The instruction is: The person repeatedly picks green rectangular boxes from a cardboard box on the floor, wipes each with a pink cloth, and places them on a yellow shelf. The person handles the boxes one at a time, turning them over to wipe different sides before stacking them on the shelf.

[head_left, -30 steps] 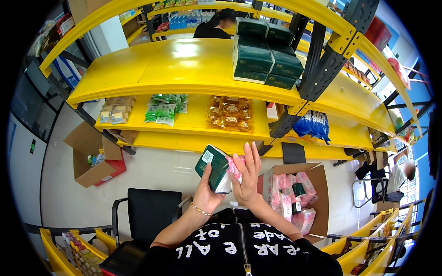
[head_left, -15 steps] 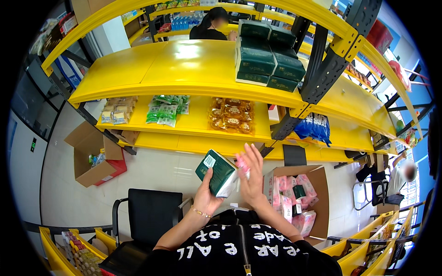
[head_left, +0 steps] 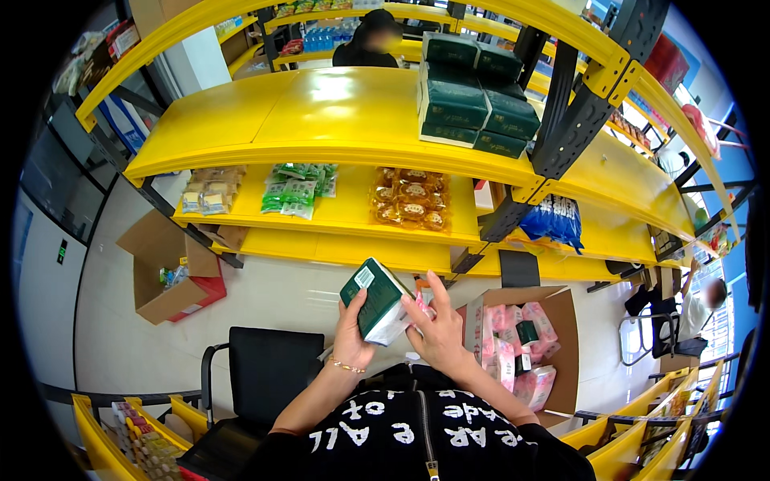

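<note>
**Apparent step: unwrapping the green pack (head_left: 377,298)**

The yellow shelf (head_left: 313,104) stands ahead, its upright (head_left: 565,140) a possible snag; below its right part sits an open carton (head_left: 567,345). The shelf carries a green stack (head_left: 453,104). Nearer you than the shelf, your left hand (head_left: 350,341) holds the green pack; your right hand (head_left: 439,337) touches pink material (head_left: 420,302), grip unclear. A steady left hold seems called for next.

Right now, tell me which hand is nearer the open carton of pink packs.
Right. The right hand is just left of the carton, at the green pack's right side; the left hand is farther left, holding the green pack.
</note>
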Demonstrator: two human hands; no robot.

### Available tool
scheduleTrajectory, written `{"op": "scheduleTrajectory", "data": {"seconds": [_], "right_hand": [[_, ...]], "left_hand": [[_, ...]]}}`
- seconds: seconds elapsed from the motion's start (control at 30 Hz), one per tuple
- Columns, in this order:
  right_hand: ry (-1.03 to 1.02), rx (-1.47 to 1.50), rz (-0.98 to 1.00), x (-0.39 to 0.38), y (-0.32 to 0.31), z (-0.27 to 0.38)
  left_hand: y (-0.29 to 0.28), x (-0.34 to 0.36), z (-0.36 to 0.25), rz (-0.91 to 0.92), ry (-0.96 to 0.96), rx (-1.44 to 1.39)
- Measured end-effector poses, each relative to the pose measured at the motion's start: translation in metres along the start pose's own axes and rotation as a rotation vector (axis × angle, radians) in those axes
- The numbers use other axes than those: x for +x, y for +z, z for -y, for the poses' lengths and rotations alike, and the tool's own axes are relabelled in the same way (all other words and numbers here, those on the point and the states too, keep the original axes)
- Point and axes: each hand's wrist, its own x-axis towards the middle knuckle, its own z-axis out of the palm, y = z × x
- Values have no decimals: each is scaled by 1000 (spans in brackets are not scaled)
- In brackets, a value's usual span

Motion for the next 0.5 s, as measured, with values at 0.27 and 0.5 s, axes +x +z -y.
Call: {"op": "scheduleTrajectory", "data": {"seconds": [0.27,0.5], "right_hand": [[-151,-12,-35,12,-2,-15],[225,273,3,4,-11,-18]], "left_hand": [[11,-8,3,-15,71,132],[7,-12,-1,45,426,401]]}}
